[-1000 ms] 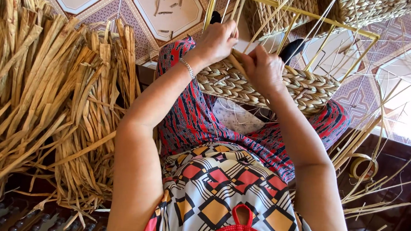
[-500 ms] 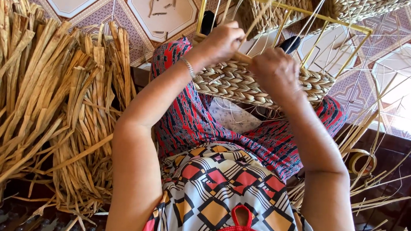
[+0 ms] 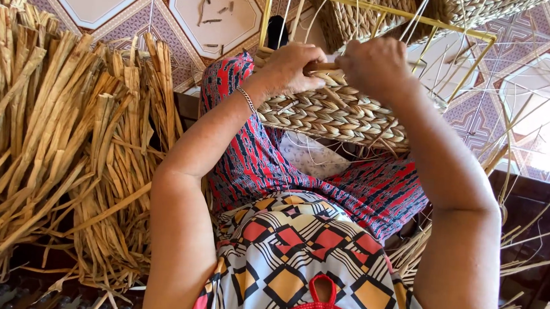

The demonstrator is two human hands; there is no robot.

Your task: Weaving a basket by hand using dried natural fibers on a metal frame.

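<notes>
A half-woven basket [image 3: 333, 114] of braided straw rests on my lap, built on a yellow metal frame [image 3: 383, 10] with thin upright strands. My left hand [image 3: 292, 67] and my right hand [image 3: 374, 62] meet at the top edge of the woven band. Both pinch the same twisted straw strand [image 3: 322, 67], which runs between them along the rim. A thin bracelet sits on my left wrist.
Large bundles of dried straw [image 3: 43, 142] lie on the left. Finished woven baskets [image 3: 370, 15] stand behind the frame on a patterned tile floor [image 3: 201, 6]. Loose straw strands [image 3: 521, 249] spread at the right beside dark wooden furniture.
Both hands have drawn together on the basket's top edge, and the right hand has moved up and left to the strand. The view has shifted slightly.
</notes>
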